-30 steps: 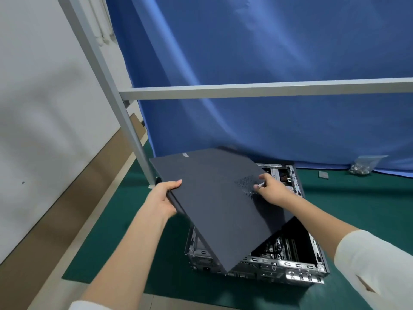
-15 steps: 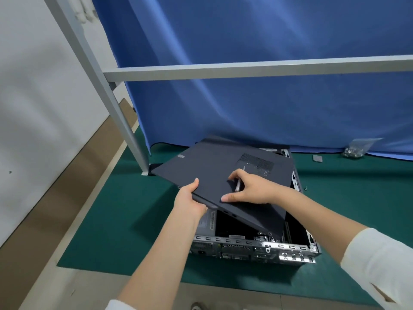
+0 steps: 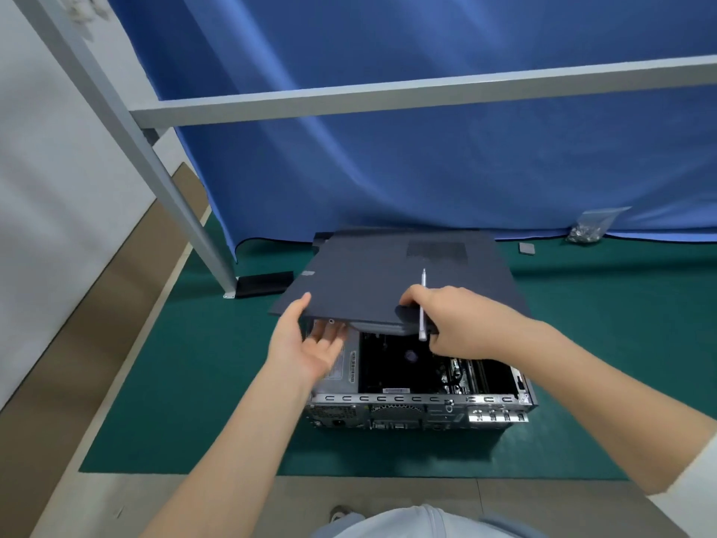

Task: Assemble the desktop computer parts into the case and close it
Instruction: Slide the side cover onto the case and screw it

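L hand (image 3: 306,343) pinched panel (image 3: 388,281) edge; R hand (image 3: 461,328) gripped panel plus screwdriver (image 3: 423,300). Risk: panel skewed over case (image 3: 419,405), tabs could miss, jam.

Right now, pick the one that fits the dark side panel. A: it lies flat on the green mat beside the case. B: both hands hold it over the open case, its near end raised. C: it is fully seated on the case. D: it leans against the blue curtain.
B: the left hand and right hand hold the side panel above the case, whose inside shows beneath it.
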`<state>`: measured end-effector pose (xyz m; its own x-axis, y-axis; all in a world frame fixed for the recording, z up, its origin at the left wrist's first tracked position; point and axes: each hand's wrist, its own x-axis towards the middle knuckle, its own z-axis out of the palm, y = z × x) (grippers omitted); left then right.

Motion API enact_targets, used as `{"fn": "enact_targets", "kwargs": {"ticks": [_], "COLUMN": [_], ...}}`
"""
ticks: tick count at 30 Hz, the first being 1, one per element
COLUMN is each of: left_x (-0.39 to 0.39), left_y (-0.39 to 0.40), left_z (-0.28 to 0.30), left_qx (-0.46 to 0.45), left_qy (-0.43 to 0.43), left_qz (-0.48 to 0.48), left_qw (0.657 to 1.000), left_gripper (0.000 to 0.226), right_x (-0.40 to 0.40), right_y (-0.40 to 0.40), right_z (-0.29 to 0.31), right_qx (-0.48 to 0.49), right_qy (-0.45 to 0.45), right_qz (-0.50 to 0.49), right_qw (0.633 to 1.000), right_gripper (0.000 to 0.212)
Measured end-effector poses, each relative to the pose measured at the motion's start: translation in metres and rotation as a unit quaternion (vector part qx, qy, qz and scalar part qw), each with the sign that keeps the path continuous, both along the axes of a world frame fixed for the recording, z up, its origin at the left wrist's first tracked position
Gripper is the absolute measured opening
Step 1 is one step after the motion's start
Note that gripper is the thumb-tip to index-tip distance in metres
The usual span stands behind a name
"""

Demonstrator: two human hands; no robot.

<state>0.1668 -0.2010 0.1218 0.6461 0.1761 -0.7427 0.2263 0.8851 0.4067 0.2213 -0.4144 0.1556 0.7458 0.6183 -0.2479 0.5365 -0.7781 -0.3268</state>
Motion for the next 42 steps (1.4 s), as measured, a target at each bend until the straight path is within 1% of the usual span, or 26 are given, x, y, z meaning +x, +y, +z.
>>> {"fn": "enact_targets", "kwargs": {"ticks": [2,3,5,7,9,11,14,15,17,18,19,20,22,24,26,28,30,33,35,36,37,38,39,41,42], "left_x": [-0.001,0.000,0.007,0.016,0.026,0.037,0.050,0.052,0.053,0.052,0.051,0.048,0.044,0.038,0.032,0.026,0.018,0.003,-0.006,-0.008,-0.009,-0.008,-0.007,-0.004,-0.003], "left_y": [0.017,0.024,0.038,0.051,0.060,0.063,0.049,0.045,0.038,0.037,0.036,0.035,0.030,0.024,0.017,0.014,0.016,0.025,0.028,0.029,0.029,0.029,0.029,0.029,0.030], "left_z": [-0.006,-0.008,-0.011,-0.009,-0.006,-0.005,-0.004,-0.005,-0.010,-0.013,-0.016,-0.018,-0.021,-0.025,-0.029,-0.033,-0.036,-0.044,-0.054,-0.059,-0.064,-0.068,-0.071,-0.071,-0.071], "left_qx": [0.032,0.056,0.099,0.094,0.090,0.132,0.249,0.281,0.316,0.323,0.325,0.327,0.339,0.356,0.371,0.386,0.406,0.451,0.471,0.485,0.515,0.563,0.618,0.710,0.737], "left_qy": [0.015,0.010,-0.011,-0.020,-0.014,0.010,0.069,0.081,0.089,0.089,0.089,0.091,0.094,0.085,0.071,0.066,0.067,0.055,0.051,0.054,0.063,0.078,0.097,0.136,0.150], "left_qz": [-0.019,-0.043,-0.081,-0.125,-0.188,-0.247,-0.324,-0.334,-0.334,-0.331,-0.327,-0.324,-0.320,-0.313,-0.306,-0.294,-0.278,-0.261,-0.269,-0.279,-0.292,-0.310,-0.336,-0.414,-0.451], "left_qw": [0.999,0.997,0.992,0.988,0.978,0.960,0.910,0.896,0.883,0.882,0.883,0.883,0.880,0.876,0.874,0.872,0.868,0.852,0.839,0.827,0.804,0.762,0.704,0.553,0.482], "left_gripper": [0.053,0.052,0.042,0.034,0.035,0.034,0.023,0.021,0.020,0.020,0.021,0.024,0.028,0.030,0.032,0.035,0.036,0.039,0.041,0.043,0.045,0.046,0.048,0.053,0.055], "right_x": [0.001,0.001,0.000,-0.001,-0.003,-0.004,-0.007,-0.007,-0.007,-0.007,-0.005,-0.002,0.007,0.017,0.024,0.025,0.020,0.011,0.009,0.009,0.009,0.009,0.009,0.009,0.009], "right_y": [-0.007,-0.010,-0.014,-0.020,-0.025,-0.030,-0.040,-0.045,-0.056,-0.061,-0.066,-0.070,-0.073,-0.073,-0.071,-0.070,-0.072,-0.071,-0.067,-0.065,-0.064,-0.063,-0.063,-0.065,-0.066], "right_z": [0.002,0.002,-0.001,-0.006,-0.010,-0.014,-0.024,-0.029,-0.036,-0.039,-0.042,-0.044,-0.048,-0.055,-0.061,-0.067,-0.074,-0.085,-0.090,-0.092,-0.093,-0.094,-0.096,-0.099,-0.099], "right_qx": [0.008,0.012,0.016,0.016,0.008,0.012,0.017,0.023,0.061,0.092,0.132,0.177,0.237,0.219,0.182,0.189,0.220,0.273,0.277,0.277,0.275,0.273,0.268,0.239,0.222], "right_qy": [0.007,0.008,0.011,0.017,0.020,0.029,0.048,0.058,0.097,0.118,0.133,0.134,0.097,0.062,0.055,0.058,0.046,0.042,0.042,0.045,0.048,0.054,0.061,0.066,0.063], "right_qz": [-0.011,-0.013,-0.013,-0.011,-0.007,-0.012,-0.015,-0.019,-0.050,-0.085,-0.136,-0.202,-0.351,-0.467,-0.536,-0.561,-0.564,-0.566,-0.564,-0.562,-0.563,-0.561,-0.559,-0.555,-0.556], "right_qw": [1.000,1.000,1.000,1.000,1.000,0.999,0.999,0.998,0.992,0.985,0.973,0.954,0.901,0.854,0.823,0.804,0.795,0.777,0.777,0.778,0.778,0.779,0.782,0.794,0.798], "right_gripper": [0.055,0.055,0.056,0.057,0.059,0.061,0.062,0.061,0.052,0.051,0.055,0.058,0.057,0.050,0.047,0.045,0.041,0.036,0.035,0.035,0.035,0.035,0.034,0.033,0.032]}}
